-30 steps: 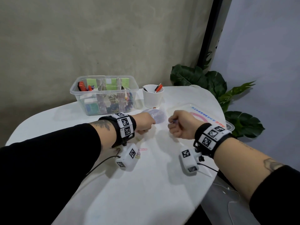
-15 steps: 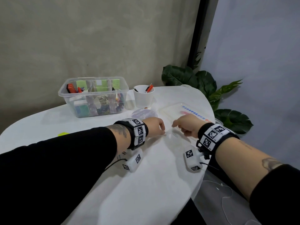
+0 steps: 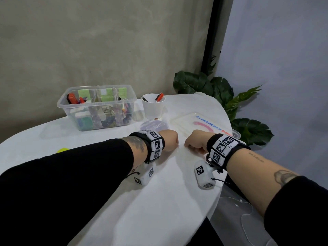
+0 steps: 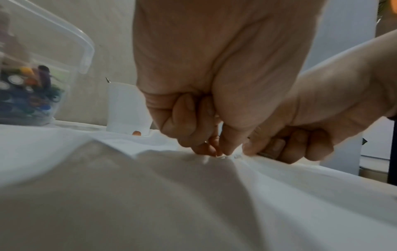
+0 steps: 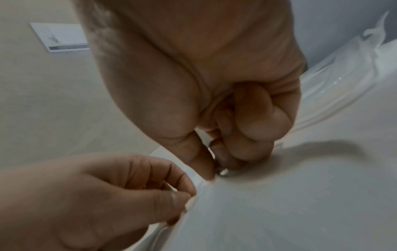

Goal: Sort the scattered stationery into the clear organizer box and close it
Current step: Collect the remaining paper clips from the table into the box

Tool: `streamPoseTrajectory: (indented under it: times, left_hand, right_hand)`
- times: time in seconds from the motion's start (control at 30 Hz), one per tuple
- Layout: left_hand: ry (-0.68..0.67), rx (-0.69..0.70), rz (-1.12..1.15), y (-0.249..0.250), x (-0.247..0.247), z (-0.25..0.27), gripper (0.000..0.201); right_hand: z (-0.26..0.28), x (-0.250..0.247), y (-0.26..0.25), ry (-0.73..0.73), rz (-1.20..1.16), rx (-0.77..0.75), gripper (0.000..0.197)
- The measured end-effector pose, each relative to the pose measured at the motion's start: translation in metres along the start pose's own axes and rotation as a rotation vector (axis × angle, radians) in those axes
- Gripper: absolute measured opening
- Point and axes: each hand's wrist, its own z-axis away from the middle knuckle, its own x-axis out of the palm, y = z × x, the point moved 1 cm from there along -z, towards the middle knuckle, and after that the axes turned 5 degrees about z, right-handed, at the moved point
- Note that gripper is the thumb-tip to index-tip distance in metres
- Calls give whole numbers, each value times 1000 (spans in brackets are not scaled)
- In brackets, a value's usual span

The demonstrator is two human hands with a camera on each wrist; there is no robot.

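Observation:
The clear organizer box (image 3: 62, 103) stands open at the back left of the white-clothed table, with coloured stationery in its compartments. Its clear printed lid (image 3: 200, 125) lies flat at the right. Both hands are down on the cloth at the middle, fingertips nearly touching each other. My right hand (image 5: 217, 166) has its fingers curled, and thumb and forefinger close on a small shiny metal piece (image 5: 223, 172) on the cloth. My left hand (image 4: 217, 151) is curled too, pinching a tiny pale piece (image 5: 189, 203) against the cloth. What that piece is, I cannot tell.
A white cup (image 3: 153, 107) with pens stands right of the box, a small orange bit (image 3: 155, 119) at its foot. A round purple disc (image 3: 154, 126) lies just beyond my left wrist. A yellow-green item (image 3: 63, 150) lies at far left. A leafy plant (image 3: 221, 96) stands behind the table's right edge.
Both hands came down onto the cloth and moved closer together. The right hand turned from a raised fist to fingertips on the cloth.

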Motion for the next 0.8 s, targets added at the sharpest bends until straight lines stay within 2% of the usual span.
streamPoseTrajectory:
  times: [0.1, 0.23, 0.33, 0.43, 0.5, 0.6, 0.7, 0.77, 0.8]
  left_hand:
    - [2, 23, -61, 1, 0, -2, 27]
    - [-63, -14, -102, 6, -1, 0, 28]
    - [-26, -87, 105, -3, -12, 4, 23]
    - [47, -157, 586, -28, -31, 15, 7]
    - [67, -181, 801, -45, -43, 28, 17]
    - [80, -236, 935, -71, -60, 56, 19]
    - [82, -398, 1116, -102, -71, 81, 23]
    - [47, -460, 1070, -122, -75, 97, 26]
    - [23, -473, 977, -131, -77, 104, 30]
  right_hand:
    - [1, -3, 1, -8, -326, 68, 19]
    - [3, -5, 4, -81, -793, 118, 8]
    - [4, -6, -2, -185, -996, 56, 16]
    - [10, -2, -20, -231, -972, -66, 17]
    - [14, 3, -37, -218, -893, -134, 15]
    - [22, 18, -70, -217, -675, -239, 14]
    - [25, 36, -102, -227, -434, -328, 16]
    - [26, 46, -118, -238, -341, -351, 17]
    - [26, 50, -125, -239, -323, -350, 17]
